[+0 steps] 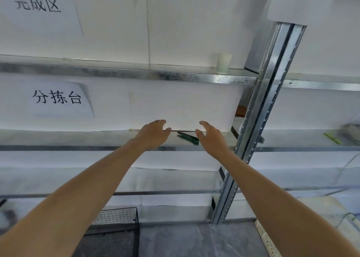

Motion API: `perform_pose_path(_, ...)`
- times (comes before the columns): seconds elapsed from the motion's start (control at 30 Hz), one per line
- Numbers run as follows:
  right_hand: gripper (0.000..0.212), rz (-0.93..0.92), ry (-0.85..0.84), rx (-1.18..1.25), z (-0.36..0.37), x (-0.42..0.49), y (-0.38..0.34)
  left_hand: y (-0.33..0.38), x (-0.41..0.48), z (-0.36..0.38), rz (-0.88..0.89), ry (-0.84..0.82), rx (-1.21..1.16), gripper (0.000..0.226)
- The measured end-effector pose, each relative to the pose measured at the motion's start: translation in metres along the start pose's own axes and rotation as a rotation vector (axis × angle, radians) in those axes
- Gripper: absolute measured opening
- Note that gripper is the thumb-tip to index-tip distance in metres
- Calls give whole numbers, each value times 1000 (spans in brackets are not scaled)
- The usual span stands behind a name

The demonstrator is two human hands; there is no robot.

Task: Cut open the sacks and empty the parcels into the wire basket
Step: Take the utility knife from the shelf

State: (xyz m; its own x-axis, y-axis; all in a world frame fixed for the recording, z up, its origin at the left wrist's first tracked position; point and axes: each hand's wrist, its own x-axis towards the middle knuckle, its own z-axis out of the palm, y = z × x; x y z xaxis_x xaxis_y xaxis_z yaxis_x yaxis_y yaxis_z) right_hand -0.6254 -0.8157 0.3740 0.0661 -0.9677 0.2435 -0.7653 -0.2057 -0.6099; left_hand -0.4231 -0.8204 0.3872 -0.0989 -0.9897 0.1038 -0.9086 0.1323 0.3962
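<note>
Galvanised steel shelf rack (194,77) fills the view, with white sheets lining the back of every level. Slotted upright post (272,93) runs diagonally on the right and splits two bays. Top-left sign (37,3) reads 完成区. Lower sign (57,97) reads 分拣台, fixed on the backing above the middle shelf (78,137). White paper cup (224,63) stands upright on the upper shelf, near the post.

Both bare arms reach up to the middle shelf. Left hand (153,133): back of hand up, fingers loosely curved, over the shelf, holds nothing. Right hand (211,137): spread wide, thumb out, holds nothing. Green utility knife (188,136) lies flat on the middle shelf between the two hands, its near end just beside the right thumb; cannot tell if they touch. Left hand is apart from it.

Black wire basket (120,217) sits on the floor at bottom left, under the left forearm, well below the knife. Its contents are not readable. Floor (175,241) is a grey marbled sheet.

Bottom right: pale woven-looking material (321,208), possibly a sack, too blurred to tell. Perforated metal strip (266,239) lies beside it. Right bay, middle level: yellow-green flat item (333,138) and blurred grey lump (350,132), neither identifiable.
</note>
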Motion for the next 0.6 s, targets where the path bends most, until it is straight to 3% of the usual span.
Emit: perform_pose_path(0.6,43,115,-124,46,83,206,103,-58,214,78,-126,-95,-10,52)
